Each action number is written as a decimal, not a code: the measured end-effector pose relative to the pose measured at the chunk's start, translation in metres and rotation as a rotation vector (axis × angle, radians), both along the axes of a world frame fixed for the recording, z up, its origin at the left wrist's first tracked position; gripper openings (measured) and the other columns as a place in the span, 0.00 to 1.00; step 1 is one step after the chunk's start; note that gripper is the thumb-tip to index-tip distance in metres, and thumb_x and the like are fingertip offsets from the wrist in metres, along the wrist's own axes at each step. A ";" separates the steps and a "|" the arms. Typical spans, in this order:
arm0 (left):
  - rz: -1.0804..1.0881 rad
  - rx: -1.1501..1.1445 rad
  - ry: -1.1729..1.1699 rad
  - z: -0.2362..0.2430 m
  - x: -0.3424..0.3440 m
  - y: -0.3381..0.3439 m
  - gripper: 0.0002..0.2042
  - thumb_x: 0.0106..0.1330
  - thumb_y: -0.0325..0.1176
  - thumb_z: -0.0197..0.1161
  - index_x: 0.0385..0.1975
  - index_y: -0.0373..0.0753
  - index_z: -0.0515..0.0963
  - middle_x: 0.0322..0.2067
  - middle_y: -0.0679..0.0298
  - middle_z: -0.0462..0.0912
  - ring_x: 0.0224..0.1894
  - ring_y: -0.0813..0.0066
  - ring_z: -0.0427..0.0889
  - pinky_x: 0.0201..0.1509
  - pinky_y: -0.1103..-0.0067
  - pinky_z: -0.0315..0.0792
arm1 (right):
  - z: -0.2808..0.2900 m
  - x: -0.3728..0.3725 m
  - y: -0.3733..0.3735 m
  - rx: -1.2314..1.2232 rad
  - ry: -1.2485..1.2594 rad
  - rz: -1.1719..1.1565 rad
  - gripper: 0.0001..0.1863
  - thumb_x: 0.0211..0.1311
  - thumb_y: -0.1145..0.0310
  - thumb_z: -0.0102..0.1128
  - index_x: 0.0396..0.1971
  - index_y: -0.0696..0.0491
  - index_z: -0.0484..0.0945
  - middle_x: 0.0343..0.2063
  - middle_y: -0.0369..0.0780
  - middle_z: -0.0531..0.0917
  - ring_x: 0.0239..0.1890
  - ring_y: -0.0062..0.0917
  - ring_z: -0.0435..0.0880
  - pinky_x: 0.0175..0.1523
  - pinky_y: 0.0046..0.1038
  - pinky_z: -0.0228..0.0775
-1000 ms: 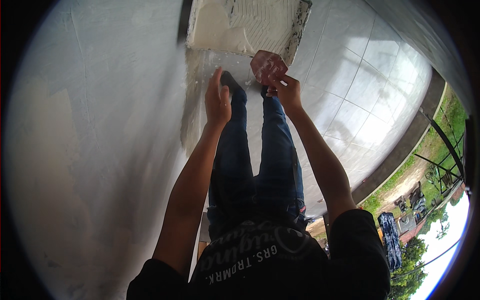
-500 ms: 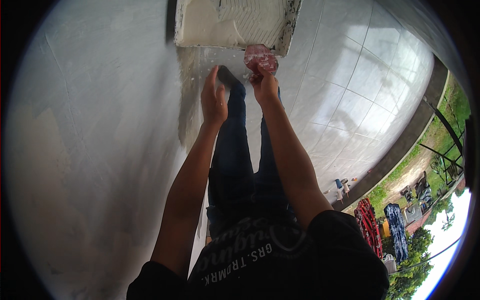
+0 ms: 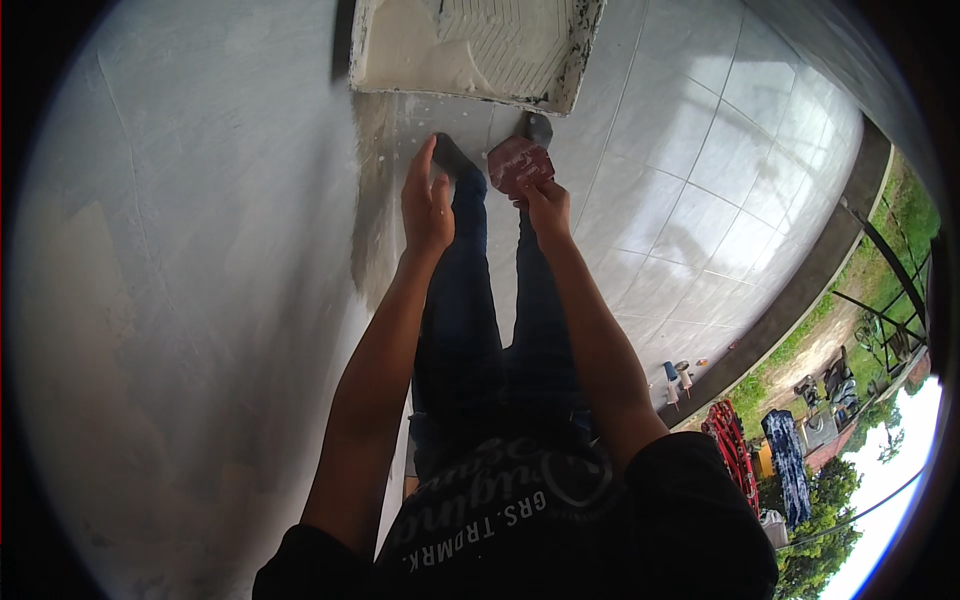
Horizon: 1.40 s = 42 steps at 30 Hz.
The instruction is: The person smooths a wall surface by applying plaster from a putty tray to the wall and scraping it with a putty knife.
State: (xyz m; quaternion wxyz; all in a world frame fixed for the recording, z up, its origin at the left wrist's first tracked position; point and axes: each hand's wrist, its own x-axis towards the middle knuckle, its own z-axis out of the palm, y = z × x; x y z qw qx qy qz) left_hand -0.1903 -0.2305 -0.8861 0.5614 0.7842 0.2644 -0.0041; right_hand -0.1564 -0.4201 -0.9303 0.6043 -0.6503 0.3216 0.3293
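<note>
My right hand [image 3: 545, 210] grips a dark red, flat putty spreader [image 3: 519, 167] with angled corners, pinched at its lower edge. White paste smears its face. The spreader is over my right leg, a little short of the paint tray [image 3: 432, 96]. Off-white paste [image 3: 430, 55] fills the tray's left part, and ridges show in its right part. My left hand [image 3: 428, 210] is open, fingers stretched out and thumb apart, with nothing in it. It is over my left leg, close to the grey wall [image 3: 200, 250] on the left.
Pale tiles [image 3: 690, 190] cover the floor to the right, up to a dark floor edge [image 3: 770, 310]. Paint rollers [image 3: 676, 380] lie near that edge. Beyond it hang red cloth [image 3: 733, 450] and blue patterned cloth [image 3: 787, 465]. My feet stand just below the tray.
My right hand has drawn the spreader back from the tray's edge toward me, so my right shoe now shows. My left hand has barely moved.
</note>
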 end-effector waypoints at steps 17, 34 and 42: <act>-0.082 0.090 -0.004 -0.007 -0.018 0.000 0.26 0.70 0.30 0.47 0.69 0.33 0.64 0.67 0.47 0.69 0.70 0.50 0.67 0.74 0.65 0.60 | 0.008 0.179 -0.041 -0.537 -1.156 1.450 0.04 0.64 0.74 0.60 0.36 0.55 0.82 0.32 0.41 0.82 0.40 0.36 0.84 0.48 0.37 0.77; -0.029 0.071 0.017 -0.008 -0.016 -0.004 0.28 0.69 0.37 0.44 0.67 0.30 0.66 0.66 0.44 0.71 0.71 0.48 0.67 0.75 0.63 0.56 | 0.016 0.201 0.032 -0.518 -1.028 1.642 0.12 0.56 0.78 0.60 0.41 0.55 0.81 0.38 0.44 0.85 0.46 0.37 0.87 0.53 0.37 0.81; -0.016 0.059 0.031 -0.009 -0.015 -0.005 0.28 0.69 0.37 0.44 0.67 0.30 0.66 0.66 0.45 0.71 0.71 0.48 0.67 0.75 0.63 0.56 | 0.002 0.200 0.048 -0.574 -1.068 1.713 0.12 0.60 0.76 0.61 0.45 0.56 0.80 0.44 0.43 0.86 0.47 0.35 0.88 0.52 0.35 0.83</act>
